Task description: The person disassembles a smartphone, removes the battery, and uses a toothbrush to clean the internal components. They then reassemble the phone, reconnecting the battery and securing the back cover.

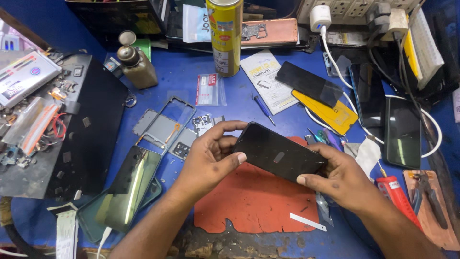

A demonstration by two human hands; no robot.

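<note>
Both my hands hold a black phone (278, 152) flat above an orange-red work mat (254, 201) on the blue bench. My left hand (211, 156) grips the phone's left end, thumb on the near edge and fingers curled over the top. At the phone's right end is my right hand (335, 175), its thumb pressed on the lower edge. The dark screen faces up and tilts slightly down to the right.
A phone frame and small parts (167, 127) lie left of the mat, with another phone (127, 189) lower left. A yellow spray can (225, 36), a bottle (136, 64), several phones (383, 110), a screwdriver (395, 189) and pliers (431, 196) crowd the bench.
</note>
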